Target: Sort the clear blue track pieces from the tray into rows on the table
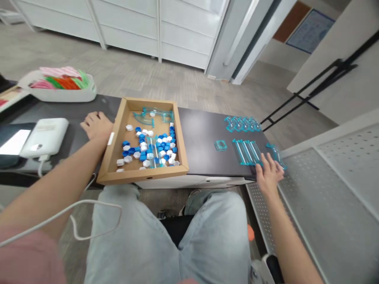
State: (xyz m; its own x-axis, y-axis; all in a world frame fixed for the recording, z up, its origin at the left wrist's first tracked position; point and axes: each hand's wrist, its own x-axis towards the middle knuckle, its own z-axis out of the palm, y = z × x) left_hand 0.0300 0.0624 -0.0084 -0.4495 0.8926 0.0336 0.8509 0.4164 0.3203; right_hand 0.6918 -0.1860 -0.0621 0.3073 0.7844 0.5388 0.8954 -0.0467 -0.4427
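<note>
Right hand (pixel 269 172) is at a tube (pixel 275 151), three o'clock from the box (pixel 130 177); left hand (pixel 96 125), ten o'clock; both hands' fingers apart.

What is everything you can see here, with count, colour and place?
table: one, black, centre
open box: one, brown, on table
hexagonal pieces: many, blue and white, in box
loose parts: several, turquoise, in box
arched parts: about five, turquoise, right
tubes: about four, turquoise, right
square part: one, turquoise, left of tubes
end part: one, turquoise, right of tubes
basket: one, white, left
strips: many, pink, orange, green, in basket
device: one, white, left
cable: count unclear, white, left
cabinets: several, white, background
floor: one, grey, background
perforated panel: one, grey, right
bars: several, black, upper right
object: one, orange, foreground
left hand: one, bare, left of box
right hand: one, bare, at end part
legs: two, blue jeans, foreground
</note>
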